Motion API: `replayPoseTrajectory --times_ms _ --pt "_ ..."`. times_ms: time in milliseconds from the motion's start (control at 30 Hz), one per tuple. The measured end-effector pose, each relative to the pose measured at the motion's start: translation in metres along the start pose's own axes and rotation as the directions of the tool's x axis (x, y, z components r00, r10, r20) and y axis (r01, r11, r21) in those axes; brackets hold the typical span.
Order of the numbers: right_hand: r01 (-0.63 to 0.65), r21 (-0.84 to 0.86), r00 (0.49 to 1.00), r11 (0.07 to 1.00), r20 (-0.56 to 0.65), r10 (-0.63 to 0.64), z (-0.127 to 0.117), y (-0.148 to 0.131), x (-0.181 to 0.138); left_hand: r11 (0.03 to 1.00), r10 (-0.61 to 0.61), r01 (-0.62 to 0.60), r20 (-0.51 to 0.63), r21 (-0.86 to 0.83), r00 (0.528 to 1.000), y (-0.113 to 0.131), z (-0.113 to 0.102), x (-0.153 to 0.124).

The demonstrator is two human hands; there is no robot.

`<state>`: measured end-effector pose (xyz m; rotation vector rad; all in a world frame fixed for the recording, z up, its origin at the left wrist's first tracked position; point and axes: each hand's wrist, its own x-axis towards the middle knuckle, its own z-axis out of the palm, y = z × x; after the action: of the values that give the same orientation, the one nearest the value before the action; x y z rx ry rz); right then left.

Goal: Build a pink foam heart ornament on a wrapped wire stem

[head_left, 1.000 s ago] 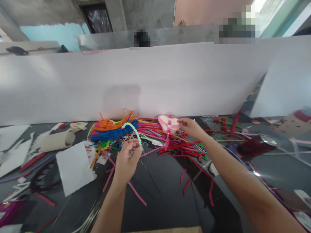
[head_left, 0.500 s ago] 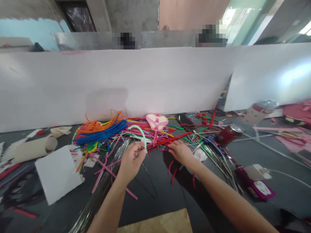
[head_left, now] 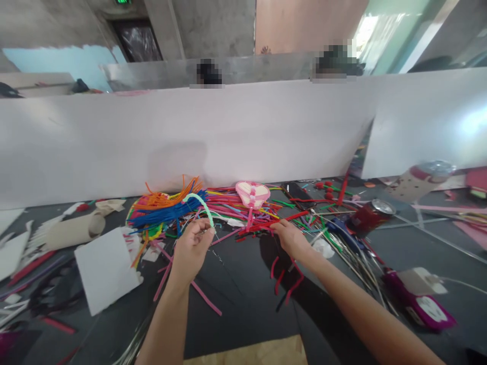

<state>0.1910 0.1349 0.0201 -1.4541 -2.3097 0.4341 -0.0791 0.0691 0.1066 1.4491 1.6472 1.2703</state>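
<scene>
My left hand [head_left: 193,248] is pinched shut on a pale green pipe cleaner [head_left: 203,204], which curves up over the fingers in a hook. A thin dark wire trails down from that grip toward the table. To the right, my right hand [head_left: 291,238] has its fingertips closed on a red pipe cleaner [head_left: 299,217] at the front of a multicoloured pile. Just behind lies a pink and cream heart-shaped piece [head_left: 252,194]. Bundles of blue pipe cleaners [head_left: 163,213] and orange pipe cleaners [head_left: 173,194] rest left of it. Short red pieces [head_left: 279,282] lie below my right hand.
A white board [head_left: 243,132] stands along the table's back edge. On the right are a red can [head_left: 371,218], a purple box [head_left: 422,301] and metal stems [head_left: 353,258]. A cardboard tube [head_left: 76,230] and white card [head_left: 108,271] lie left. Brown card [head_left: 251,354] is nearest me.
My left hand has moved left with the pale green pipe cleaner. My right hand stays at the red pipe cleaners, its fingertips drawn closer together. The whole view has shifted slightly.
</scene>
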Motion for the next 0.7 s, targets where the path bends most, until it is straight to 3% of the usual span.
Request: replayPoseTrajectory --times_ms 133,300,467,600,700 --pt "-0.005 0.148 0.998 0.989 -0.058 0.014 -0.002 0.000 0.006 1.000 -0.005 0.005 -0.015 0.019 1.000 -0.006 -0.002 0.003" --pt "0.053 0.356 0.998 0.933 -0.050 -0.038 -0.005 -0.027 0.008 0.999 0.029 -0.032 0.069 0.043 0.997 -0.003 0.029 -0.005" --pt "-0.017 0.699 0.998 0.715 0.051 -0.026 -0.007 -0.064 0.004 0.991 0.116 -0.124 0.153 0.043 0.981 -0.003 0.057 -0.019" --pt "-0.130 0.800 0.980 0.586 0.195 -0.049 0.000 -0.074 -0.004 0.995 0.097 -0.100 0.141 0.017 0.985 -0.004 0.064 -0.024" --pt "-0.165 0.838 0.969 0.519 0.237 -0.075 0.004 -0.072 -0.009 0.997 0.079 -0.080 0.111 0.005 0.991 -0.005 0.066 -0.025"
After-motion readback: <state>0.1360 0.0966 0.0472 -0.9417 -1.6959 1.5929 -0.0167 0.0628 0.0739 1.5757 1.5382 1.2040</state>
